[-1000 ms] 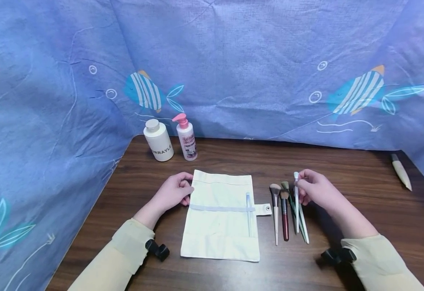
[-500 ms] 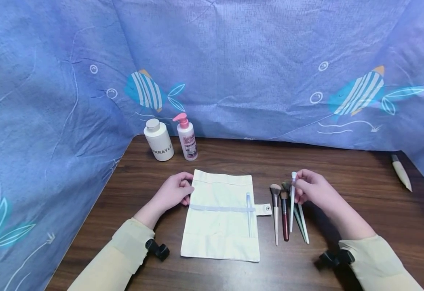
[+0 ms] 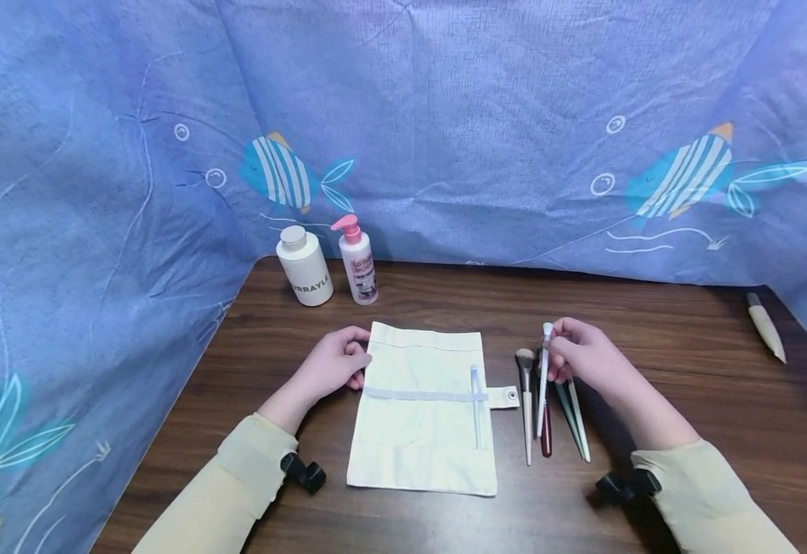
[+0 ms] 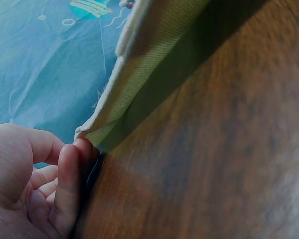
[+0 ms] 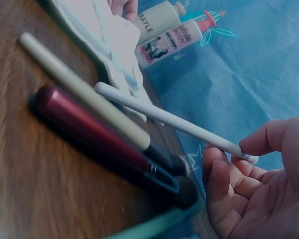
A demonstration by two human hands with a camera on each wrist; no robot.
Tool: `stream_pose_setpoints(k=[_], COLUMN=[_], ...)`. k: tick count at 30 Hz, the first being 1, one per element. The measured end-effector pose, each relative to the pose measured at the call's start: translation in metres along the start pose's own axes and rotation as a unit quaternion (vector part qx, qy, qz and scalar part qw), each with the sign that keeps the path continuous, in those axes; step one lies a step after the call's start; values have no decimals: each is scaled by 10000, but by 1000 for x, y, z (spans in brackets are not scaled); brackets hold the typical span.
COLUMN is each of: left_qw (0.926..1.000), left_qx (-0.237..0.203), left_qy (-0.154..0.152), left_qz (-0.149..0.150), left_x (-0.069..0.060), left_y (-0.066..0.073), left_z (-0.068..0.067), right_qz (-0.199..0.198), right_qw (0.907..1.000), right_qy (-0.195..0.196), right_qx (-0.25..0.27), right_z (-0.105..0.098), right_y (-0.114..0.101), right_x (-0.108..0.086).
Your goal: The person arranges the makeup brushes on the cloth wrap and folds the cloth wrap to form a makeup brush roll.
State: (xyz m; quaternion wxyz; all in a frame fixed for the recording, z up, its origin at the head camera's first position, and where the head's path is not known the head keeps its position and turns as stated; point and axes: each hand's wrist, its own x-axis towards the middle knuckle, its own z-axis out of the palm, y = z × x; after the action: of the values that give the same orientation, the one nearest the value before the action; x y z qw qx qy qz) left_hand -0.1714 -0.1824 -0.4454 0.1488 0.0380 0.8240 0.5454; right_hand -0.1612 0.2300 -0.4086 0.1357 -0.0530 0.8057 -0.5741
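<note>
A cream cloth pouch [image 3: 417, 415] lies unfolded on the table, with one thin white brush [image 3: 475, 408] tucked under its band near the right edge. The left hand [image 3: 330, 362] pinches the pouch's upper left edge; in the left wrist view the fingers of that hand [image 4: 45, 184] grip the cloth rim [image 4: 97, 112]. Between thumb and fingers, the right hand [image 3: 590, 354] holds a white brush [image 3: 542, 385] near its bristle end, above a red-handled brush [image 5: 94, 129]. A beige-handled brush [image 3: 528, 415] lies left of the red one, and green and white handles [image 3: 576, 423] lie right.
A white bottle [image 3: 306, 269] and a pink-topped pump bottle [image 3: 358, 269] stand at the back left. A snap tab [image 3: 503, 397] sticks out from the pouch toward the brushes. At the far right lies a pale, pointed object [image 3: 766, 331]. Patterned blue cloth hangs behind the table.
The right hand has moved left with the white brush, from above the green brush to between the beige and red ones. The left hand has stayed at the pouch edge.
</note>
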Motion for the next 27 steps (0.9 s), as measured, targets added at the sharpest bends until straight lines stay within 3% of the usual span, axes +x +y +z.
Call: stream_pose_setpoints(k=[13, 27], left_qw=[10000, 10000], left_qx=[-66, -88], left_qy=[-10, 4], left_qz=[68, 45], left_x=[1, 1], left_y=[-4, -3], left_z=[0, 0], right_qz=[-65, -34], right_qw=[9999, 9999], right_qy=[-106, -135], right_qx=[46, -102], right_z=[22, 31], right_y=[-12, -11], right_x=[14, 23])
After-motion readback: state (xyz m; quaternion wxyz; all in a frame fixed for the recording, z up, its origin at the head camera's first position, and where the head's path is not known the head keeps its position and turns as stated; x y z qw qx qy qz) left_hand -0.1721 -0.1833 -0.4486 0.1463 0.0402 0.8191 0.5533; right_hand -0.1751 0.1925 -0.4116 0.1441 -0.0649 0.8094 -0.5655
